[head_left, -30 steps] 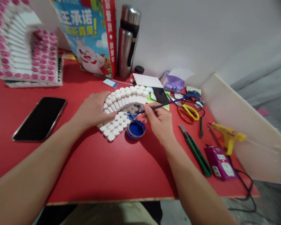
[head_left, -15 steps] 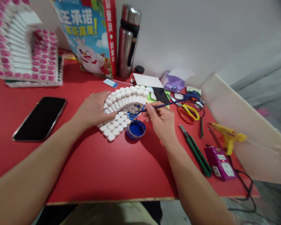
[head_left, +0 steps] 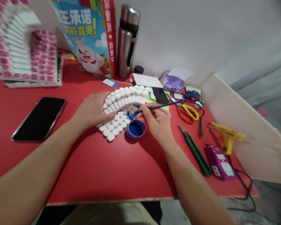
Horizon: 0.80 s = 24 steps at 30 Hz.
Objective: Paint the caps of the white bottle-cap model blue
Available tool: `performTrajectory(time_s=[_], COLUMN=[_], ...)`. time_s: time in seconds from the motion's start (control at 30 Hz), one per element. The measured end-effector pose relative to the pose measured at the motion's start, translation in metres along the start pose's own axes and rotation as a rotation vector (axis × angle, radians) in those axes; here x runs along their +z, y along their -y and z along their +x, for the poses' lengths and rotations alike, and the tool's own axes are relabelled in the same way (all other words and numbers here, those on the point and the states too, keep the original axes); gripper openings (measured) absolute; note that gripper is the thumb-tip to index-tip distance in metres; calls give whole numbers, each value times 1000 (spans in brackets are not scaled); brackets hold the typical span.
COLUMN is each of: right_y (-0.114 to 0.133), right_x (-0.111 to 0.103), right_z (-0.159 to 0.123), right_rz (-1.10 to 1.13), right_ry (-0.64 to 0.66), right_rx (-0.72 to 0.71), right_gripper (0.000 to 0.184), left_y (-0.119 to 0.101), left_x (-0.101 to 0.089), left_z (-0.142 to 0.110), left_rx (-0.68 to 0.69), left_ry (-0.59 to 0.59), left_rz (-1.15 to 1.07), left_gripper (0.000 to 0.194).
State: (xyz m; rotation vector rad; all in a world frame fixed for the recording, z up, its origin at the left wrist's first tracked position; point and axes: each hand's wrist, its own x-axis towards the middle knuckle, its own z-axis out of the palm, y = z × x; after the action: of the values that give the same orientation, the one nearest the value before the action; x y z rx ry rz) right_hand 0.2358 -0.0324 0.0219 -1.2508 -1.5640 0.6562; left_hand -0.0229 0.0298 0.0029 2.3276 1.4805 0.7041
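Observation:
My left hand grips the left side of a white craft model, which has rows of round white pieces and a curved run of flat steps. Several discs on its right part are painted blue. My right hand pinches a thin dark-blue paintbrush, its tip among those discs at the model's right side. Just below the tip stands a small open pot of blue paint, close to the model's edge. The fingers of my left hand are partly hidden behind the model.
A phone lies at the left, with a pink-and-white model behind. A printed bag and steel flask stand at the back. At right are scissors, a green cutter, a yellow glue gun and a purple socket box.
My right hand has moved slightly left and the brush with it, its tip shifting over the blue discs. My left hand and the model stay in place.

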Motion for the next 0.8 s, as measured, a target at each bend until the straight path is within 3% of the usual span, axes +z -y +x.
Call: performTrajectory(time_s=[0.33, 0.8], right_y=[-1, -2], right_x=[0, -2], right_z=[3, 2], right_rz=[68, -10], right_ry=[1, -39], right_rx=[24, 16], right_gripper=[27, 27], left_y=[1, 1], left_x=[0, 1], left_z=[0, 0], left_rx=[-2, 4], left_ry=[12, -4], left_rz=[6, 4], left_gripper=[76, 72])
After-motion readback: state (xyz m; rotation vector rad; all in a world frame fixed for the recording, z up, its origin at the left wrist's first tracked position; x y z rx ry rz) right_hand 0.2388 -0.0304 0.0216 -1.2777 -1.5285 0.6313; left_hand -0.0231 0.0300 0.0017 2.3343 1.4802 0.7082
